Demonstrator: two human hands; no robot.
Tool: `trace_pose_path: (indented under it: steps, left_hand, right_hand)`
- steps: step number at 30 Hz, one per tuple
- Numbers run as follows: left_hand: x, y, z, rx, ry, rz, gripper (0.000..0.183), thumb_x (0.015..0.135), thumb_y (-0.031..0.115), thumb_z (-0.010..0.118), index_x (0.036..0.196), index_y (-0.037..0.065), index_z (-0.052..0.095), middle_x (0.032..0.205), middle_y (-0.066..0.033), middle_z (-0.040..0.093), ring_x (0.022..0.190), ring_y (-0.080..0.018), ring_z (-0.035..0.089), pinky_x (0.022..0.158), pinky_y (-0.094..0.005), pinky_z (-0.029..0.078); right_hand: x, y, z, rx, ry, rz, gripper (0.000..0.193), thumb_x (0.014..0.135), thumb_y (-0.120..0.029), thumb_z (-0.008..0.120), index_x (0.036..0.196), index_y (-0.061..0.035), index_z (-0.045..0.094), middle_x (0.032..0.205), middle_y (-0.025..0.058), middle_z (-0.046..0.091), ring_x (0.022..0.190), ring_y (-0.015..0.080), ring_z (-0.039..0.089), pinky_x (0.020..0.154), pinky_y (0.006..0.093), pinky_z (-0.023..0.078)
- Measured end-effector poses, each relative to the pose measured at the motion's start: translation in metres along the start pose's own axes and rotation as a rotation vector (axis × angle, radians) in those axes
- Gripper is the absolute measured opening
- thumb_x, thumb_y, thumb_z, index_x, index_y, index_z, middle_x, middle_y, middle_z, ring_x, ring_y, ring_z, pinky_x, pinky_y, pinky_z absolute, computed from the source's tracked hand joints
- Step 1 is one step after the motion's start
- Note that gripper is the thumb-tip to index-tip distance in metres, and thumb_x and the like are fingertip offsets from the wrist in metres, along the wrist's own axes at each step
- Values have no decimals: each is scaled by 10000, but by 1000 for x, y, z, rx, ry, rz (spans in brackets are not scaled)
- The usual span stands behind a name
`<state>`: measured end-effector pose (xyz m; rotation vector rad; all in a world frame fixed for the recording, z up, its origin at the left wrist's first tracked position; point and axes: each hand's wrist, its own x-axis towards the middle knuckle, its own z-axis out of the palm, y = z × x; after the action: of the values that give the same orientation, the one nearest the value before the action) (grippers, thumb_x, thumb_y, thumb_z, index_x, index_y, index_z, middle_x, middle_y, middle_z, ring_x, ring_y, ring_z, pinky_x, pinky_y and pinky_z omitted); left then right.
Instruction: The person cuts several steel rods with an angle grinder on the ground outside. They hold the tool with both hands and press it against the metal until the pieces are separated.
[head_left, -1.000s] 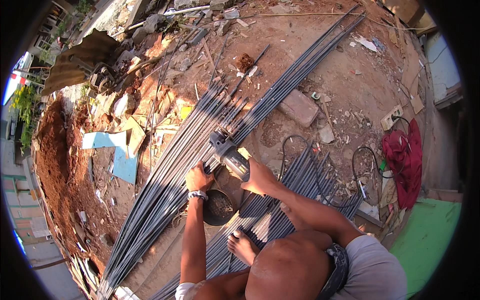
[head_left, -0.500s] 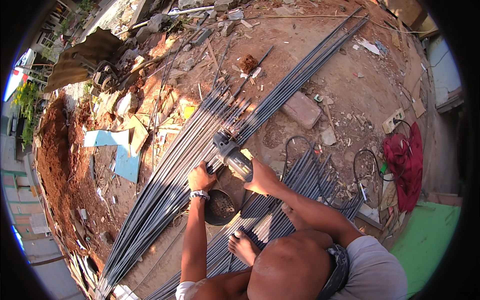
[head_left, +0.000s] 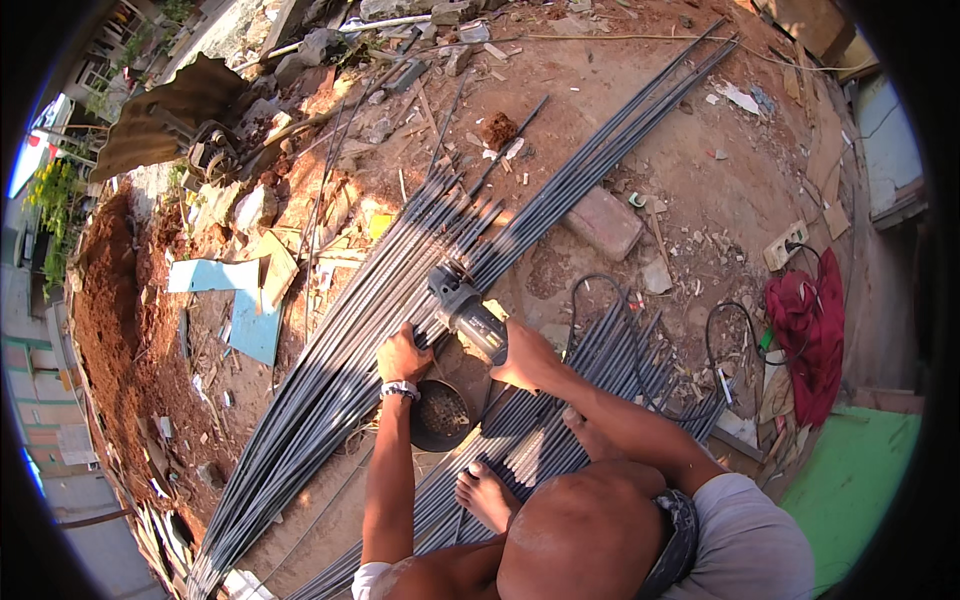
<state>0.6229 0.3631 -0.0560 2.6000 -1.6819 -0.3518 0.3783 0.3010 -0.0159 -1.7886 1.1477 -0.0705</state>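
Observation:
My right hand (head_left: pixel 527 357) is wrapped round the body of a dark angle grinder (head_left: pixel 478 325). The grinder's head lies over a long bundle of steel rebar (head_left: pixel 335 345), by its right edge. To the left of the tool, my left hand (head_left: pixel 403 353) has its fingers curled round rebar at the bundle's edge; how many rods it grips is hidden. A beaded bracelet (head_left: pixel 399 390) circles that wrist. Just below the hand is a round black bowl (head_left: pixel 428 439) with brownish bits in it. The grinder's disc is mostly hidden.
A second layer of rebar (head_left: pixel 620 360) lies under my bare foot (head_left: pixel 487 495). A black cable (head_left: pixel 712 345) loops right, towards a socket strip (head_left: pixel 785 243) and a red cloth (head_left: pixel 805 330). A concrete block (head_left: pixel 603 222) sits beyond the grinder; blue board pieces (head_left: pixel 253 325) and rubble lie left.
Very little differs. The grinder and both hands stay in nearly the same place on the rebar, and the view has shifted slightly.

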Motion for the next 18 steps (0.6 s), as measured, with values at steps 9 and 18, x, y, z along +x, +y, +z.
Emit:
trace_pose_path:
  steps: [9,18]
  left_hand:
    - [1,-8,1,-32,-11,34,360,696,278,706,906,33,547,789,-236,672,747,-415,662,675,-490,527]
    - [-23,-43,-16,-71,-62,75,413,683,317,722,940,39,557,814,-215,667,786,-416,646,690,-494,515]
  right_hand:
    - [-8,0,-2,-1,26,-28,665,653,-185,795,1142,110,456,952,328,630,936,471,631,787,498,513]
    - [-12,1,-7,-20,-7,34,612,650,-194,794,1099,76,476,966,311,629,962,477,615,807,512,502]
